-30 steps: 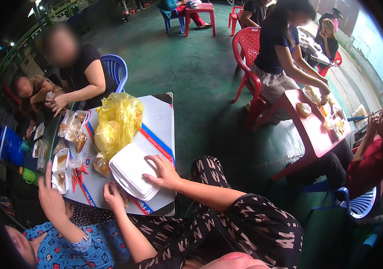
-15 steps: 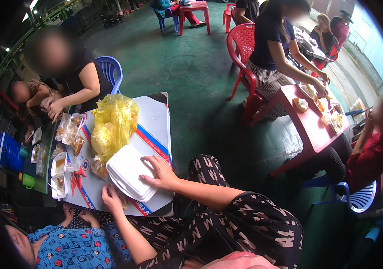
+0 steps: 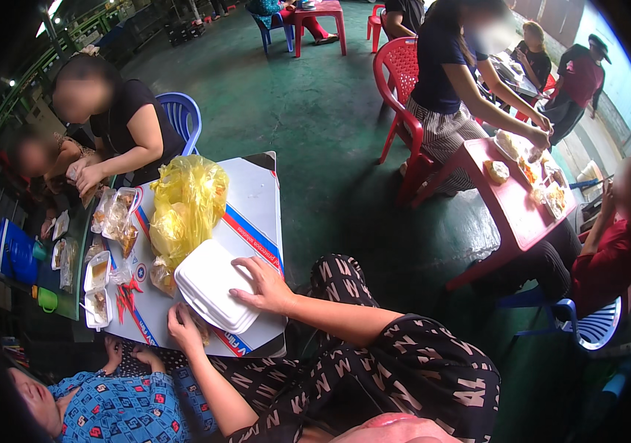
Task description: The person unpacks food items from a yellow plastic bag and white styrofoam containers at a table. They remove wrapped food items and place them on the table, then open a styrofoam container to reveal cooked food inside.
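Right hand (image 3: 268,288) lies spread over the white foam box (image 3: 209,282), left hand (image 3: 188,331) curled beside it, grip unclear; light, even pressure spares the lid.

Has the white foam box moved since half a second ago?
No: judged against the grey table, the white foam box shows no visible shift, the right hand resting on it.

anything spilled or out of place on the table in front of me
Mildly: what look like red chillies lie loose on the tabletop beside the open foam tray, not in a container. The closed white foam box under your right hand sits askew to the table's edges. No spill or damage is visible.
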### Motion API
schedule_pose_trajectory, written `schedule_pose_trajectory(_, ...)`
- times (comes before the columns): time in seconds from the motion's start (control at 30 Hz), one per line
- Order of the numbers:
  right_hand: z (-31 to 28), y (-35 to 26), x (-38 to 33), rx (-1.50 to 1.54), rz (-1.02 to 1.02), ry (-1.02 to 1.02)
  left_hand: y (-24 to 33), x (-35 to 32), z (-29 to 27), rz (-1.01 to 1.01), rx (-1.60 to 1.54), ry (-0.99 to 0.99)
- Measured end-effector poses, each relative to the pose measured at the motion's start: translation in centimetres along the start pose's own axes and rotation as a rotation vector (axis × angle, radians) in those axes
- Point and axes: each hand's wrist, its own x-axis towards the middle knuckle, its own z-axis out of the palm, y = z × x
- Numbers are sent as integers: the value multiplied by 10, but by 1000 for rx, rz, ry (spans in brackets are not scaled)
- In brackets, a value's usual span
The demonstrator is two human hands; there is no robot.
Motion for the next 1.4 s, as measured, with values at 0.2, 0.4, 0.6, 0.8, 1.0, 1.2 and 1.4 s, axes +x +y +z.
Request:
schedule_pose_trajectory(0.2,-1,0,0,10,5,-8,-3,0,1,7,1,2)
schedule_pose_trajectory(0.4,0,2,0,6,-14,17,4,-1,1,28,0,19)
schedule_pose_trajectory(0.6,6,2,1,16,-56,30,-13,-1,-2,-29,2,6)
schedule_pose_trajectory(0.8,8,-1,1,72,22,-30,-10,-9,-11,-113,-36,100)
schedule_pose_trajectory(1.0,18,0,2,448,201,-200,-6,-34,-13,-124,302,136)
schedule_pose_trajectory(1.2,5,-28,7,648,420,-289,26,-34,-15,-164,-102,157)
schedule_pose_trajectory(1.4,-56,-16,12,774,552,-55,21,-43,-11,-202,-477,73)
